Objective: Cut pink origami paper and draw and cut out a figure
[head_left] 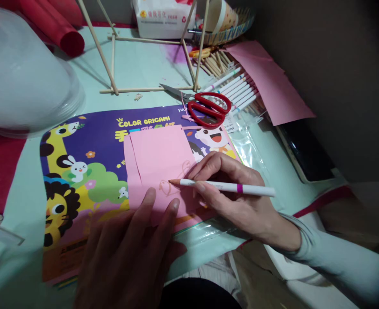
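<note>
My right hand [237, 193] pinches a white felt-tip marker [221, 186] with a purple band. Its orange-brown tip touches a sheet of pink paper [163, 150], where a small outline drawing shows. My left hand [131, 253] lies on the lower part of the sheet, fingers stretched out and pressing it flat. Beneath the paper is a purple origami pad [89, 150] with cartoon animals printed on its cover. Red-handled scissors [209, 109] rest above the paper, blades pointing left.
Wooden sticks form a frame [141, 90] at the back. Capped markers [237, 92] and loose sticks [215, 62] lie to the right. Further right, more pink paper [273, 86] overlaps a dark phone-like device [305, 150]. Clear plastic lids [25, 73] and a red roll [57, 30] stand left.
</note>
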{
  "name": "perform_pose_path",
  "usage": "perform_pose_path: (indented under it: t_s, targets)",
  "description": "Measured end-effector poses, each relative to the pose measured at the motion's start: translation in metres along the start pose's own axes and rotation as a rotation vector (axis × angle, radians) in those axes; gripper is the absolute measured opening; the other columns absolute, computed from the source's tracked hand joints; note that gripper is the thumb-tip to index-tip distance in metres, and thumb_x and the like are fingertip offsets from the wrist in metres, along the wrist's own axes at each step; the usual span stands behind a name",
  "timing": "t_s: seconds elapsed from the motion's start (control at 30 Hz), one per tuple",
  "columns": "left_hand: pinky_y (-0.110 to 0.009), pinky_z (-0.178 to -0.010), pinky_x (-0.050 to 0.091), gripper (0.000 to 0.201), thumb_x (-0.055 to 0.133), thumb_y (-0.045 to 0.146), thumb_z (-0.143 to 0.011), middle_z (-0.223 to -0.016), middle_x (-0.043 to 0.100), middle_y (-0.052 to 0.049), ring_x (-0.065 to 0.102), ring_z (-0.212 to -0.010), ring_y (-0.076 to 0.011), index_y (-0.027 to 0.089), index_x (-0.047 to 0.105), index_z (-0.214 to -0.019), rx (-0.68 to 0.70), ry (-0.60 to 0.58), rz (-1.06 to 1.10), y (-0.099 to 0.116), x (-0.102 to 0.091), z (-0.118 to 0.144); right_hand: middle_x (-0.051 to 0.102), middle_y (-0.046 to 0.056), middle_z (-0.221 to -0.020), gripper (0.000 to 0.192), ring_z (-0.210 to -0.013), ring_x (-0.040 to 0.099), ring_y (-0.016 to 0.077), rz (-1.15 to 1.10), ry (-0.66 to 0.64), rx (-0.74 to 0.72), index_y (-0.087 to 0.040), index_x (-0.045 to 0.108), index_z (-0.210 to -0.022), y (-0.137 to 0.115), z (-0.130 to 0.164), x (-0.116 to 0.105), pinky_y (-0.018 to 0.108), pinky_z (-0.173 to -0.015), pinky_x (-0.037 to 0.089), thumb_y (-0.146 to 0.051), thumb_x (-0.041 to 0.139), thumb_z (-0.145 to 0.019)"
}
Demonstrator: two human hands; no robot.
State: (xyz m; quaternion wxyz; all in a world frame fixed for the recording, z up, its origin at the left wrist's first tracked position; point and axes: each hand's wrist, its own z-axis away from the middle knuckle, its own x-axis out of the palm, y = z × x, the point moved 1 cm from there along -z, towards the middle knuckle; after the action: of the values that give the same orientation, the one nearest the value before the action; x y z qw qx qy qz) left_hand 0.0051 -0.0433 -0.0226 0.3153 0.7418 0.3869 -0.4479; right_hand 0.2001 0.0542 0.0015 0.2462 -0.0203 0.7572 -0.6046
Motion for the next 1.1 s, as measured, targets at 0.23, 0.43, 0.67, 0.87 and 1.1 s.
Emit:
perform_pose_path:
  t_s: [0.23,0.43,0.67,0.87,1.1]
  targets:
    - [-0.049,-0.082,0.048,0.043,0.066,0.032,-0.09,-0.132,0.065,-0.015,0.062,-0.096,-0.0322,0.017,0.062,-0.131,-0.001,0.026,0.008,-0.001,-0.002,-0.003,0.07,0.007,-0.08,0.011,-0.073,0.066,0.0191,0.013,0.044,0.005,-0.018,0.061,-0.079,0.0,0.0,0.0,0.035,-0.064,0.051,-0.022,0.065,-0.089]
    - [-0.048,-0.078,0.048,0.046,0.07,0.032,-0.088,-0.131,0.066,-0.016,0.064,-0.093,-0.0326,0.015,0.063,-0.13,0.053,0.013,-0.021,-0.004,-0.004,-0.004,0.068,0.006,-0.079,0.013,-0.075,0.065,0.0199,0.013,0.019,-0.006,-0.018,0.06,-0.077,-0.001,0.0,-0.003,0.037,-0.066,0.05,-0.02,0.063,-0.089]
    - [-0.048,-0.079,0.049,0.045,0.073,0.033,-0.085,-0.127,0.068,-0.017,0.065,-0.093,-0.0323,0.015,0.066,-0.125,0.061,0.046,0.007,-0.005,-0.003,-0.002,0.067,0.006,-0.081,0.012,-0.075,0.063,0.0183,0.015,0.049,-0.025,-0.018,0.059,-0.08,0.003,0.0,-0.001,0.036,-0.067,0.049,-0.022,0.064,-0.09]
    - [-0.047,-0.078,0.05,0.048,0.075,0.034,-0.083,-0.125,0.069,-0.018,0.066,-0.095,-0.034,0.015,0.066,-0.126,0.102,0.02,-0.011,-0.01,-0.005,-0.004,0.066,0.005,-0.08,0.013,-0.073,0.061,0.0181,0.022,0.044,-0.044,-0.019,0.058,-0.078,0.001,0.001,-0.003,0.036,-0.065,0.047,-0.021,0.063,-0.09]
    - [-0.048,-0.078,0.049,0.053,0.076,0.031,-0.083,-0.128,0.068,-0.018,0.067,-0.1,-0.0368,0.015,0.063,-0.132,0.086,0.013,-0.002,-0.009,-0.007,-0.003,0.064,0.001,-0.079,0.013,-0.061,0.058,0.0117,-0.224,0.097,0.092,-0.019,0.058,-0.079,0.002,0.002,-0.006,0.03,-0.058,0.047,-0.02,0.064,-0.09]
